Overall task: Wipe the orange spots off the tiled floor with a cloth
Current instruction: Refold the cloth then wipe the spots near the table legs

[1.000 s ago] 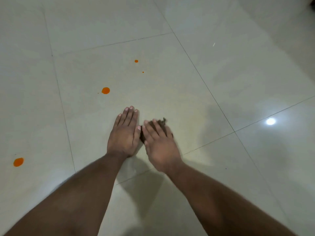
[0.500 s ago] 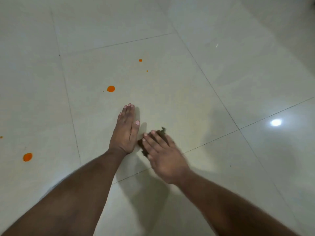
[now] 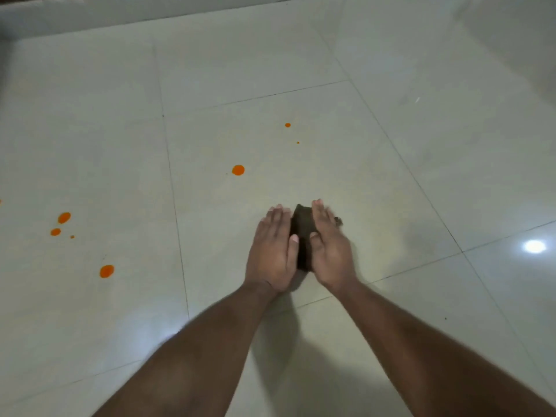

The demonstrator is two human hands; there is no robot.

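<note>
While both hands lie flat on the tiled floor [image 3: 391,145], a dark brown cloth [image 3: 301,233] sits pressed between them, touching each hand along its inner edge. No containers in view.

Left hand [image 3: 272,251]: palm down, fingers [image 3: 278,216] straight and held together, pointing away from the camera; thumb [image 3: 294,238] rests on the left edge of the cloth. Nothing gripped; contact is flat pressure only.

Right hand [image 3: 329,251]: palm down, fingers [image 3: 322,213] extended and lying over the right part of the cloth, slightly blurred at the tips; thumb [image 3: 313,236] on top of the cloth. Fingers not curled round the fabric. A small frayed bit of cloth shows past the right hand's outer side.

Both forearms reach in from the bottom edge and converge toward the cloth.

Orange spots:
- large spot [image 3: 238,170], ahead and left of the hands, on the same tile, apart from the cloth
- small spot [image 3: 287,125], farther ahead
- tiny speck [image 3: 298,142], just beyond and right of the large one
- cluster of three [image 3: 64,217] on the next tile to the left
- single spot [image 3: 106,271], nearer the camera on that left tile

A bright light reflection [image 3: 534,246] shows on the floor at right. Wall base [image 3: 120,16] runs along the top edge.
</note>
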